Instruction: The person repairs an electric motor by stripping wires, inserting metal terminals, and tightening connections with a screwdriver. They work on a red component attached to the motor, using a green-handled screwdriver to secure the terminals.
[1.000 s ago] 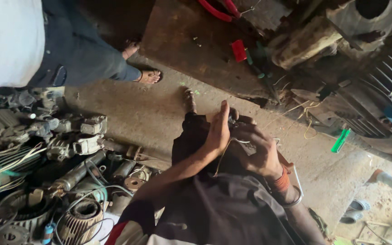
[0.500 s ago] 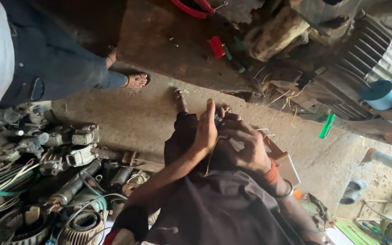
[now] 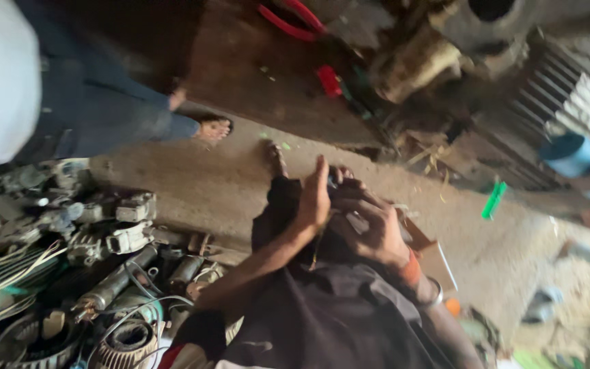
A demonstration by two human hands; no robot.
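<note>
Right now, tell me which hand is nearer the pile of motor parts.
Left. The left hand is raised on the side toward the pile of motor parts; the right hand grips beyond it, farther away.

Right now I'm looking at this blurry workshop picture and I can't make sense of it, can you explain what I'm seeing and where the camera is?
The camera sits on a person's head and looks down at their own two bare hands. The left hand and the right hand meet over a small dark part above the lap; the blur hides what it is and how it is gripped. The right wrist wears an orange band. On the concrete floor, a heap of old motor parts and wires lies on the picture's left. Another person's sandalled foot stands above it. A green stick-like thing lies to the right, near a finned motor housing.
</note>
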